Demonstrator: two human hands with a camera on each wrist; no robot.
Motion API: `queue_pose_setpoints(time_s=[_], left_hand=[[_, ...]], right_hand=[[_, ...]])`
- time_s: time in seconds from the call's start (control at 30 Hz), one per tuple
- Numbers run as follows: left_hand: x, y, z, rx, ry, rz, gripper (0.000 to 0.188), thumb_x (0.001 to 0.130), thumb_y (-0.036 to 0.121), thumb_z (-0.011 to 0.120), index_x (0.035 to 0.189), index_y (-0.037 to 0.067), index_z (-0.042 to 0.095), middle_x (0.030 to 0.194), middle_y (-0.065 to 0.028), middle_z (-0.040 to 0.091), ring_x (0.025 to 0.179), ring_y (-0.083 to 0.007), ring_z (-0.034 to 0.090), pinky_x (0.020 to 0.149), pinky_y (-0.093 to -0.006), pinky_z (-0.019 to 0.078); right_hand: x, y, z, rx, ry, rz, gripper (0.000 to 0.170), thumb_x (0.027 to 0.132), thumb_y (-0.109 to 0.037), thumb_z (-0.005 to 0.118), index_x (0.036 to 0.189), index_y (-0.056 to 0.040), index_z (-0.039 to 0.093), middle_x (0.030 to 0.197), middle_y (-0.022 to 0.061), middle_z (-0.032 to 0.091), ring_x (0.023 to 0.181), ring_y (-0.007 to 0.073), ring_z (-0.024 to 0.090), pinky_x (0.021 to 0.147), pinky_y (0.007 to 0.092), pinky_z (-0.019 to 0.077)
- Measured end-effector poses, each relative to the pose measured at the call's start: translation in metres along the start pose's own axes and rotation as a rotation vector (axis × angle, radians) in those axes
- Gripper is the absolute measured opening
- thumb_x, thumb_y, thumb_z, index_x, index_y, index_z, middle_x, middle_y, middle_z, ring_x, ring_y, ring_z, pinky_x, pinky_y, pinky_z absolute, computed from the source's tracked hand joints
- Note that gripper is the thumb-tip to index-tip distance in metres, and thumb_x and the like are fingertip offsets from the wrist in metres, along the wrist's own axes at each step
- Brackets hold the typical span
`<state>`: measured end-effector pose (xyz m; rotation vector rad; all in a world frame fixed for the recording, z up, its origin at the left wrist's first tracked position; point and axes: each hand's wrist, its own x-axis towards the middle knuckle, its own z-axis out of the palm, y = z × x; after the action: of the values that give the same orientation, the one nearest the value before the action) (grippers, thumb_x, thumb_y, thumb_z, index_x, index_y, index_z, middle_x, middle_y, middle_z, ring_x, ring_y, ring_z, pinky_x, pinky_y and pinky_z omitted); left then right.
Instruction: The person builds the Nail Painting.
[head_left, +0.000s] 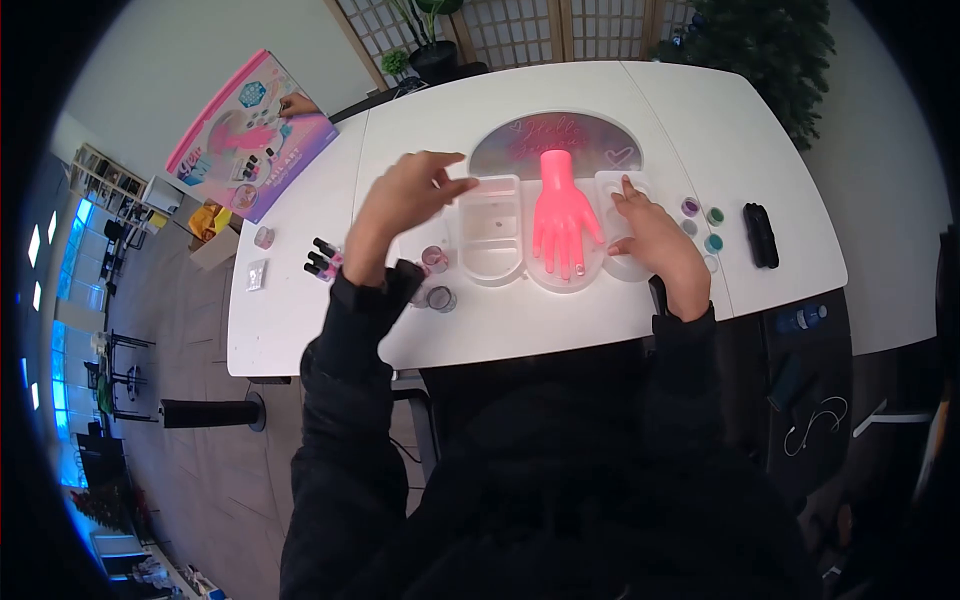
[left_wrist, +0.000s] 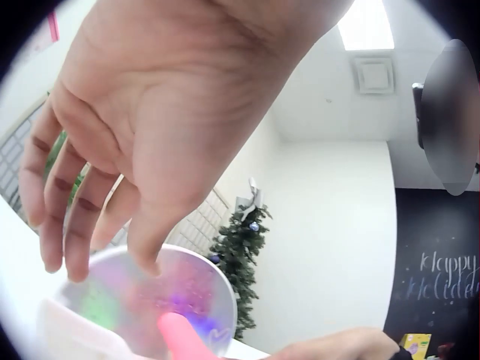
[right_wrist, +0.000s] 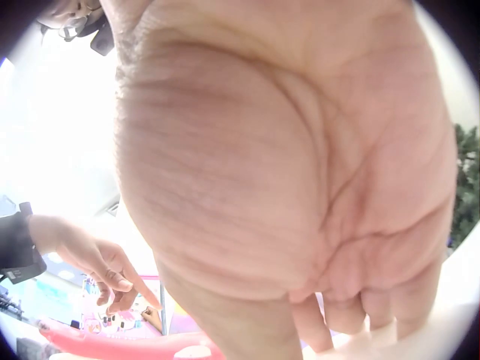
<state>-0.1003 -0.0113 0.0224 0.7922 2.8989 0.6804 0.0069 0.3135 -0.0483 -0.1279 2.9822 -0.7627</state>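
A pink model hand (head_left: 565,215) lies fingers toward me on the middle of a white tray set, before a rounded shiny backboard (head_left: 500,140). My left hand (head_left: 408,195) hovers over the far end of the left compartment tray (head_left: 490,245), thumb and fingers apart with nothing between them. In the left wrist view its fingers (left_wrist: 79,225) hang loosely in front of the backboard. My right hand (head_left: 652,232) reaches over the right-hand tray (head_left: 610,185), fingers spread and fingertips at its surface. The right wrist view shows its palm (right_wrist: 277,172), the fingers pointing down.
Small pots of glitter (head_left: 690,207) and a black case (head_left: 760,235) lie to the right. Left are round pots (head_left: 440,298), black-capped polish bottles (head_left: 322,258), a small packet (head_left: 257,275) and a tilted nail art box (head_left: 255,135). The table's near edge (head_left: 500,358) runs before me.
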Motion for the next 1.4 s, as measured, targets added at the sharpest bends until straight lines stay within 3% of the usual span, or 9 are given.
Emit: queue_pose_setpoints(time_s=[0.1,0.17,0.23,0.33,0.73,0.87,0.97,1.13,1.4], left_hand=[[0.011,-0.041,-0.018,0.107,-0.072,-0.151,0.059,0.092,0.034,0.079,0.136,-0.001,0.065,0.095,-0.0177,0.076,0.083,-0.0261,0.073,0.074,-0.0368,0.0564],[0.020,-0.099,0.003,0.201,-0.046,0.033,0.055,0.086,0.038,0.082,0.126,0.001,0.072,0.122,-0.0223,0.071,0.109,-0.0365,0.069,0.095,-0.0417,0.0546],[0.029,-0.128,0.016,0.270,-0.324,-0.027,0.063,0.090,0.039,0.079,0.141,0.005,0.063,0.156,-0.0235,0.047,0.138,-0.0393,0.052,0.115,-0.0407,0.0420],[0.018,-0.124,0.028,0.285,-0.349,-0.116,0.059,0.092,0.037,0.076,0.143,0.010,0.062,0.166,-0.0235,0.032,0.146,-0.0391,0.044,0.119,-0.0397,0.0386],[-0.013,-0.146,0.021,0.198,-0.317,-0.164,0.061,0.093,0.034,0.075,0.147,0.011,0.058,0.165,-0.0249,0.032,0.145,-0.0412,0.045,0.119,-0.0428,0.0378],[-0.036,-0.118,0.016,0.059,-0.081,-0.173,0.086,0.094,0.007,0.069,0.165,0.008,0.020,0.169,-0.0214,0.026,0.156,-0.0374,0.025,0.127,-0.0409,0.0261],[-0.055,-0.091,0.012,0.020,0.029,-0.018,0.081,0.094,0.008,0.070,0.163,0.007,0.027,0.165,-0.0215,0.033,0.154,-0.0376,0.031,0.125,-0.0421,0.0297],[-0.088,-0.061,0.020,0.017,-0.293,0.099,0.065,0.085,0.018,0.084,0.144,0.006,0.059,0.152,-0.0185,0.051,0.138,-0.0354,0.048,0.117,-0.0416,0.0397],[-0.104,-0.062,0.039,-0.042,-0.256,0.099,0.083,0.076,0.031,0.093,0.148,0.013,0.056,0.133,-0.0134,0.049,0.130,-0.0361,0.045,0.110,-0.0409,0.0431]], right_hand=[[0.000,0.000,-0.002,-0.017,-0.003,-0.009,0.082,0.073,-0.011,0.087,0.143,0.0073,0.050,0.164,0.0295,0.029,0.148,0.0399,0.039,0.119,0.0407,0.0402],[-0.001,0.001,-0.001,0.003,-0.013,-0.005,0.083,0.073,-0.011,0.087,0.145,0.0071,0.049,0.165,0.0288,0.028,0.149,0.0396,0.039,0.119,0.0406,0.0398],[0.001,0.005,0.001,0.022,-0.021,-0.010,0.084,0.073,-0.011,0.087,0.146,0.0069,0.048,0.165,0.0280,0.027,0.149,0.0394,0.038,0.119,0.0405,0.0394],[0.002,0.009,0.004,0.023,-0.036,0.005,0.089,0.075,-0.009,0.086,0.151,0.0064,0.043,0.167,0.0263,0.023,0.151,0.0382,0.035,0.121,0.0395,0.0375],[0.003,0.009,0.005,-0.020,-0.013,-0.007,0.089,0.074,-0.006,0.085,0.151,0.0040,0.044,0.167,0.0234,0.026,0.148,0.0412,0.040,0.118,0.0418,0.0398],[0.006,0.015,0.010,0.006,-0.008,-0.033,0.091,0.073,-0.010,0.088,0.150,0.0074,0.044,0.167,0.0272,0.024,0.152,0.0404,0.032,0.122,0.0399,0.0363],[0.003,0.008,0.007,-0.025,-0.020,0.007,0.089,0.074,-0.010,0.087,0.150,0.0075,0.044,0.167,0.0272,0.024,0.152,0.0398,0.032,0.122,0.0398,0.0371],[-0.001,0.005,0.006,-0.002,0.003,-0.026,0.086,0.076,-0.010,0.085,0.150,0.0075,0.044,0.167,0.0271,0.025,0.152,0.0390,0.033,0.121,0.0391,0.0381],[0.002,0.011,0.010,0.000,-0.018,0.016,0.089,0.075,-0.012,0.087,0.150,0.0081,0.044,0.167,0.0276,0.023,0.153,0.0383,0.032,0.121,0.0388,0.0377]])
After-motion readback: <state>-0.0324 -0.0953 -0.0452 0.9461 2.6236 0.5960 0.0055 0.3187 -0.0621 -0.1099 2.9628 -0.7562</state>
